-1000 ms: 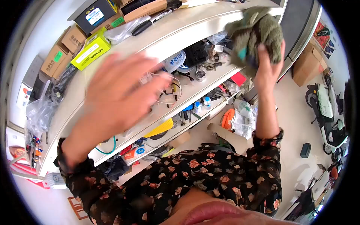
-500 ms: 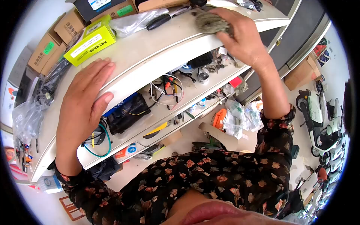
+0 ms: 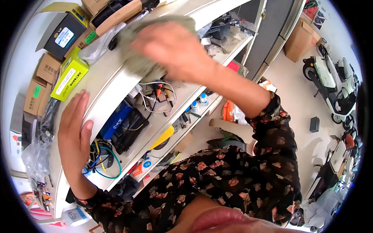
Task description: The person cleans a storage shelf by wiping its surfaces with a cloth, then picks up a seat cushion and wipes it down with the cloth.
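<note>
A grey-green cloth (image 3: 132, 58) lies against the front edge of the white counter top (image 3: 103, 79), under my right hand (image 3: 175, 50). That hand presses and grips the cloth; motion smears its fingers. To the left, my left hand (image 3: 75, 132) rests flat on the counter's edge, fingers stretched out and thumb apart, holding nothing. Just above its fingertips stands a yellow-green box (image 3: 70, 75). Between the box and the cloth lies a clear plastic bag (image 3: 99, 44).
Brown cartons (image 3: 35, 95) and a black box (image 3: 66, 35) line the back of the counter. Shelves below hold a blue box (image 3: 116, 120), cables (image 3: 112, 176) and small bottles (image 3: 204, 99). Scooters (image 3: 330, 89) stand on the floor at right, near a cardboard box (image 3: 301, 40).
My right hand has swept the cloth leftward along the counter, and the cloth now looks more spread out. My left hand stays on the edge while the view has turned.
</note>
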Demonstrator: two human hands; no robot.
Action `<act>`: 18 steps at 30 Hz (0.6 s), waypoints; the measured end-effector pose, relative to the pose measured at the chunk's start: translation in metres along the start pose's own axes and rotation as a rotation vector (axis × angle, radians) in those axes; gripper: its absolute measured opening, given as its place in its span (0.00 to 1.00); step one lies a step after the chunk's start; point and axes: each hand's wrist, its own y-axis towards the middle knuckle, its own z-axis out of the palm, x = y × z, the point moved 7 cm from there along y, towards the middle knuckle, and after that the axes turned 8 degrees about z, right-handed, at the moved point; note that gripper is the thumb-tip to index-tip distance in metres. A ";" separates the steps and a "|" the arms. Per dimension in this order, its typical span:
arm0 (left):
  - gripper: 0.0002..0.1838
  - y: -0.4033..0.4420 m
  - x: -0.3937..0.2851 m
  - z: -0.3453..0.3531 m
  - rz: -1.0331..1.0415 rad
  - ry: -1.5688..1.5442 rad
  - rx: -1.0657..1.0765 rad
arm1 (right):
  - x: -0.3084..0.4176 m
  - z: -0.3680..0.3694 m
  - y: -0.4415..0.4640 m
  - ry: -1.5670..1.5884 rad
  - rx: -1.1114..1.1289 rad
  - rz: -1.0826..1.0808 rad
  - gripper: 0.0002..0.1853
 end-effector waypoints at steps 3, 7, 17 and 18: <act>0.23 -0.004 -0.001 0.000 0.004 0.025 -0.023 | -0.074 -0.031 -0.028 -0.177 0.017 0.219 0.29; 0.23 -0.002 -0.004 -0.001 -0.007 -0.019 -0.047 | -0.158 -0.072 -0.054 -0.207 -0.226 0.606 0.26; 0.24 -0.002 -0.004 0.000 -0.032 -0.080 -0.012 | 0.077 0.043 -0.044 0.033 0.007 0.102 0.20; 0.24 -0.004 -0.002 0.000 -0.024 -0.068 -0.011 | 0.093 0.040 -0.046 0.031 -0.137 0.012 0.20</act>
